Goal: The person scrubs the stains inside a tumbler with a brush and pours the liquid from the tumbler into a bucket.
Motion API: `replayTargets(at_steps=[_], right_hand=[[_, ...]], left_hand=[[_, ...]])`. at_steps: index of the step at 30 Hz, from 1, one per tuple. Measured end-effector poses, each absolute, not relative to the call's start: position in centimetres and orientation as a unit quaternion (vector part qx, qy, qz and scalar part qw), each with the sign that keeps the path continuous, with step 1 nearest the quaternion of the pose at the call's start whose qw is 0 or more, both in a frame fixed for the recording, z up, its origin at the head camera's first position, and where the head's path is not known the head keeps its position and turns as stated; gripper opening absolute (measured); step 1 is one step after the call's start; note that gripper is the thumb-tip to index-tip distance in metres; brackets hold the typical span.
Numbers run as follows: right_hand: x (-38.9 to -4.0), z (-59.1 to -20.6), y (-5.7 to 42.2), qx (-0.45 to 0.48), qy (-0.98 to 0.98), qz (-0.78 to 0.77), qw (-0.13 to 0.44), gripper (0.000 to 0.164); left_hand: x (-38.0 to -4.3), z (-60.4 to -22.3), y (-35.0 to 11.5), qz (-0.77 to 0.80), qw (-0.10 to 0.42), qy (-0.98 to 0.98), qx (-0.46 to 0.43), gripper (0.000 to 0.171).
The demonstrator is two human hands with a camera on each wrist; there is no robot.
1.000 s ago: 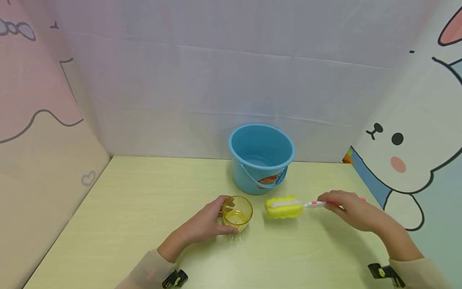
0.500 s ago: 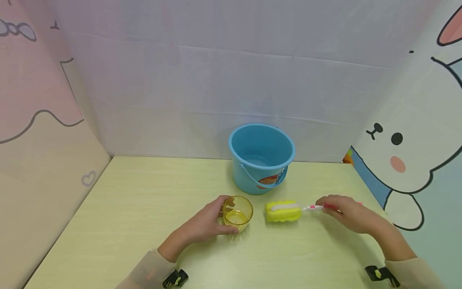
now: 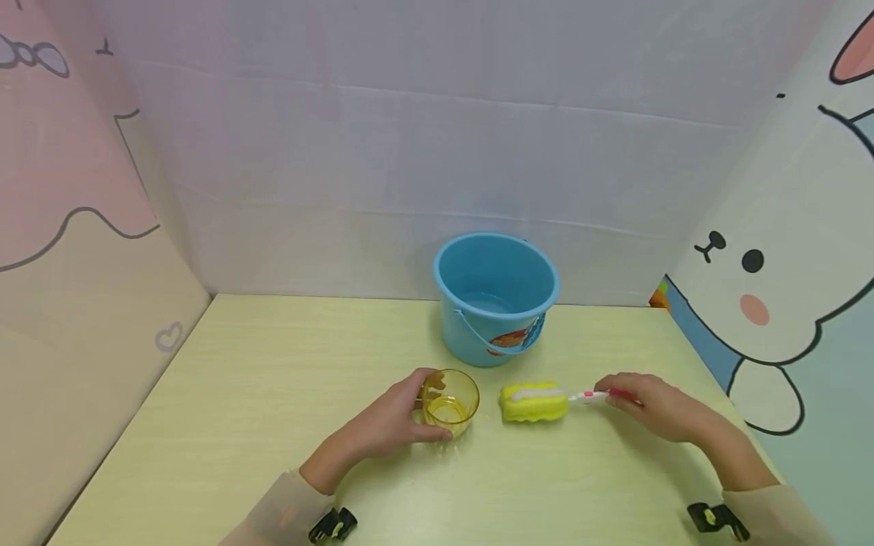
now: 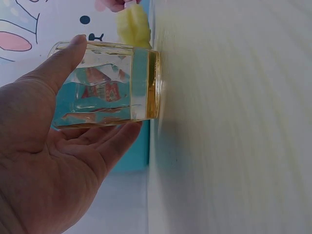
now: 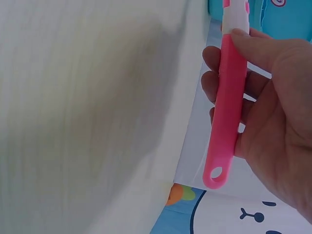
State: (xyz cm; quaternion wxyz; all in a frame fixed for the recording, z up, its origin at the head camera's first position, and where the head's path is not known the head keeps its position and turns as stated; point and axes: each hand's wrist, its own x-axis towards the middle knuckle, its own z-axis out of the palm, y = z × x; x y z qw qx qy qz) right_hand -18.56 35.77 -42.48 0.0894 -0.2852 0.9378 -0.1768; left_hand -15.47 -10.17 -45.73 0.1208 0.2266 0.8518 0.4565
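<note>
My left hand [image 3: 392, 421] grips an amber-tinted glass cup [image 3: 451, 406] that stands upright on the table, thumb on the near side and fingers round the far side. In the left wrist view the clear, faceted wall of the cup [image 4: 107, 87] shows between thumb and fingers. My right hand [image 3: 655, 406] holds a sponge cup brush by its pink and white handle [image 5: 229, 97], fingers curled round it. The brush's yellow sponge head [image 3: 534, 402], with a pale strip along it, lies low over the table just right of the cup, pointing left.
A light blue bucket [image 3: 478, 341] with its handle hanging down stands behind the cup and brush, near the back wall. The pale wooden table [image 3: 273, 364] meets printed cartoon panels at left and right. A black wrist strap piece [image 3: 332, 525] sits at the left sleeve.
My right hand has lowered the brush slightly and moved it a little left and nearer to me; its sponge head sits closer to the table. The left hand and cup have stayed put.
</note>
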Motion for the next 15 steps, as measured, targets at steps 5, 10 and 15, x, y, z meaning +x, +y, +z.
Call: replayTargets(at_steps=[5,10,15], right_hand=[[-18.7,-43.1,36.0,-0.301,0.933,-0.18,0.084,0.023],[-18.8,-43.5,36.2,-0.311,0.929,-0.187,0.072,0.021],[-18.7,-43.7,36.2,-0.315,0.926,-0.195,0.067,0.018]], left_hand=[[-15.5,-45.7,-10.2,0.46,0.124,0.85,0.226,0.092],[-15.5,-45.7,-10.2,0.463,0.124,0.849,0.225,0.092],[-15.5,-45.8,-10.2,0.466,0.123,0.847,0.226,0.092]])
